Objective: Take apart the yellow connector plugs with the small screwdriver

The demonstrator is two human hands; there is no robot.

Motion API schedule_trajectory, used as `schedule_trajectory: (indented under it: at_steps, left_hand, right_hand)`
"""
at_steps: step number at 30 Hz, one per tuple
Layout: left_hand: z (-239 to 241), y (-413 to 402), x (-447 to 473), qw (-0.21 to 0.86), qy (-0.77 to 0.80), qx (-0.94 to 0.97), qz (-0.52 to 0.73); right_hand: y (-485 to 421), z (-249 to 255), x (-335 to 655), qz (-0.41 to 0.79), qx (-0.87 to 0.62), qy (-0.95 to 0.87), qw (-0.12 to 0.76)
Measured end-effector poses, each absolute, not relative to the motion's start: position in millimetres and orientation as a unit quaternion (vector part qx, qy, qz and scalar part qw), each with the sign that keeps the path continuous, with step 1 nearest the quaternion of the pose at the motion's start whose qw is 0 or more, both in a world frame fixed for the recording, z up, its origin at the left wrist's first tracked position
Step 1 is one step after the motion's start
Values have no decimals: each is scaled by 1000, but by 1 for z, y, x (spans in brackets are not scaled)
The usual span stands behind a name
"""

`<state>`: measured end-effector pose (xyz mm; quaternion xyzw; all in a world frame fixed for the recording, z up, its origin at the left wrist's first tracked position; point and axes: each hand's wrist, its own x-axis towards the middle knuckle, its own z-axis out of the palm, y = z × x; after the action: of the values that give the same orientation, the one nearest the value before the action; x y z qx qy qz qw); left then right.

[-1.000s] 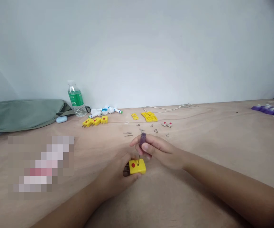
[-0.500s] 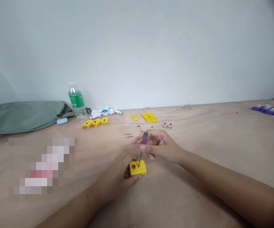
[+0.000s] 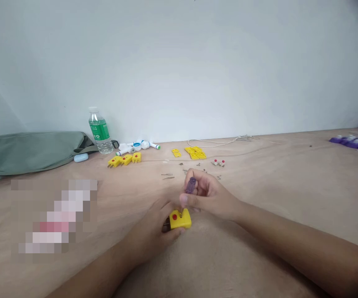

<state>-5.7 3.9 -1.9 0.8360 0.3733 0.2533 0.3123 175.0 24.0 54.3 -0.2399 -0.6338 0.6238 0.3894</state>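
My left hand grips a yellow plug with a red button against the table, thumb along its near side. Dark prongs show at the plug's left end, between the fingers. In my right hand is a screwdriver with a translucent purple handle, pinched between thumb and fingers. Its tip points down at the screw hole in the plug's top face; most of the shaft is hidden behind the thumb.
Several yellow plugs stand at the back left, near a water bottle and a green bag. Yellow casing pieces, red-topped small parts and metal strips lie beyond my hands. Purple items sit far right.
My right hand's fingers have curled closer around the screwdriver handle, which has tipped and dropped slightly. My left hand and the plug have stayed in place.
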Motion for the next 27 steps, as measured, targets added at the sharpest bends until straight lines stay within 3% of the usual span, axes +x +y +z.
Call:
schedule_trajectory:
  at_steps: [6,12,20,27]
  left_hand:
    - [1,4,-5,293,366,845,258]
    - [1,2,-6,291,371,838,273]
    - [5,1,-4,329,354,834,266]
    - [12,0,-6,355,339,825,279]
  right_hand:
    - [28,52,175,603,-281,-627,406]
    - [26,54,180,566,-207,-726,331]
    - [24,53,176,634,-236,-641,363]
    - [27,62,181,608,-237,-685,324]
